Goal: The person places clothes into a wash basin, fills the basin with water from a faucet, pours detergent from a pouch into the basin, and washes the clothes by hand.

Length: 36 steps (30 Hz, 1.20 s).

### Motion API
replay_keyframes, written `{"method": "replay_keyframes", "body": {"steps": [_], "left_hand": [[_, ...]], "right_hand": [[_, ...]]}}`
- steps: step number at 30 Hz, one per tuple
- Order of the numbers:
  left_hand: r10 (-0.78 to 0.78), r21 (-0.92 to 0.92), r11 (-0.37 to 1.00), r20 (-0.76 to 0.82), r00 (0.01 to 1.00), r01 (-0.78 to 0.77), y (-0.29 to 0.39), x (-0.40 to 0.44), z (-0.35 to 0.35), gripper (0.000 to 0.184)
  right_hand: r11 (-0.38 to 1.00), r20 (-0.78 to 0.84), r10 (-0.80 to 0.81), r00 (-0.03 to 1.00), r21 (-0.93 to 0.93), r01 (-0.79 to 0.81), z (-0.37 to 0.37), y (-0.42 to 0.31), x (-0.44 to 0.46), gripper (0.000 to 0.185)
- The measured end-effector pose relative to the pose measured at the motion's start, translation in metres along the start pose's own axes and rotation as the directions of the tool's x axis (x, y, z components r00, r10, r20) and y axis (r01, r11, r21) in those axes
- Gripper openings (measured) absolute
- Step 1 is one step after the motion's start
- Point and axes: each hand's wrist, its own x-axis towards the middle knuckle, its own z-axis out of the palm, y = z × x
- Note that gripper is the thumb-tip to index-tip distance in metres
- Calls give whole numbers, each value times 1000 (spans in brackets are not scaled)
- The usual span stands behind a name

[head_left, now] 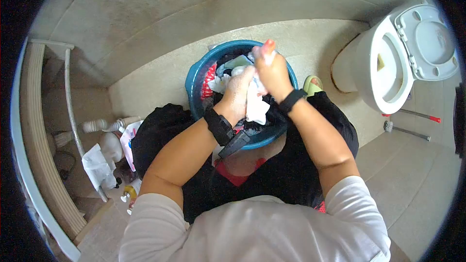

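Note:
A blue round basin [193, 85] stands on the floor between my knees, with wet dark, red-patterned and light clothes in it. Above them, my left hand [237, 92] is closed on a white cloth [256, 106], with suds on the skin. My right hand [273, 73] is closed on the same cloth, slightly farther forward and to the right. Part of the cloth hangs down between the two wrists. A red-patterned garment [208, 81] lies along the basin's left inner side.
An open toilet [359, 63] stands at the right, with red-tipped rods [417, 115] beside it. At the left are a metal pipe [73, 111], a white plastic bag [98, 167] and bottles [129, 194]. A green slipper [313, 86] shows near the basin.

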Motion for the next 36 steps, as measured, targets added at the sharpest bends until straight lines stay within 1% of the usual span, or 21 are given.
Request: {"method": "replay_keyframes", "body": {"steps": [1, 2, 3, 4, 5, 7, 10, 14, 15, 18, 20, 23, 25, 26, 27, 29, 30, 31, 33, 35, 36], "left_hand": [[0, -106, 994, -55, 999, -5, 2, 4, 2, 22], [60, -142, 990, 279, 958, -20, 4, 18, -20, 23], [122, -179, 984, 577, 808, -21, 15, 16, -23, 24], [-103, -228, 965, 131, 986, 131, 2, 4, -19, 22], [-100, -274, 955, 64, 993, 114, -3, 4, -10, 20], [-131, 288, 952, 72, 989, 106, -2, 0, -10, 16], [-68, 290, 956, 76, 995, 44, -2, -6, -1, 14], [17, 99, 994, 185, 983, -36, 12, -11, -3, 21], [-7, 102, 995, 216, 976, -16, 19, -10, -3, 26], [43, 21, 999, 144, 989, -47, 28, -3, -7, 23], [-13, -145, 988, 205, 979, 43, 21, 18, -27, 26], [-84, -210, 967, 278, 957, 146, 6, 22, -36, 27], [52, -297, 954, 263, 963, 29, -11, 23, -28, 20], [-11, -79, 997, 121, 993, 21, -14, 15, -12, 21], [-38, 147, 988, -31, 999, 43, -13, 8, -1, 22], [0, 154, 988, 76, 997, -12, -14, 12, -17, 23], [13, 36, 999, 238, 971, -23, -15, 19, -29, 23], [46, -84, 996, 387, 921, -15, -20, 24, -42, 23], [39, -108, 994, 279, 959, -9, -29, 25, -51, 24], [-199, -74, 974, 175, 964, 214, -24, 18, -39, 22], [-200, -62, 975, 179, 963, 214, -18, 14, -32, 22]], "right_hand": [[895, 4, -351, 936, -292, 337, 3, -11, -7, 21], [899, 87, -290, 953, -316, 303, 14, -25, -20, 31], [947, -90, -293, 952, 111, 302, 11, -38, -26, 17], [978, -36, -139, 990, 150, 143, 11, -31, -25, 30], [984, 18, 15, 1000, 178, -18, 9, -18, -18, 43], [879, 88, 441, 893, 158, -449, 6, 18, -1, 43], [151, 556, 316, 769, 771, -619, 16, 28, -11, 28], [-193, 754, 75, 653, 653, -732, -15, -3, -11, 30], [-192, 753, 75, 654, 654, -731, -17, 4, -7, 30], [760, 270, 287, 919, 520, -390, -25, 0, -2, 30], [957, 82, -16, 997, 290, -9, -18, -18, -13, 21], [907, -21, -414, 910, 75, 414, -16, -70, -30, 18], [961, 41, -251, 967, -114, 254, 8, -7, -24, 21], [915, 80, 279, 957, 282, -290, -1, -2, -15, 41], [887, 35, 295, 955, 361, -287, -5, 0, -9, 46], [977, -83, 21, 996, 213, -3, 3, -7, -18, 39], [917, -54, -356, 933, -214, 337, 4, -20, -25, 31], [902, -81, -432, 898, -19, 432, -5, -50, -34, 15], [948, 45, -296, 954, -109, 300, 6, -28, -37, 12], [923, 70, 283, 957, 253, -291, 10, 5, -27, 41], [895, 104, 328, 939, 285, -344, 5, 15, -21, 41]]}}
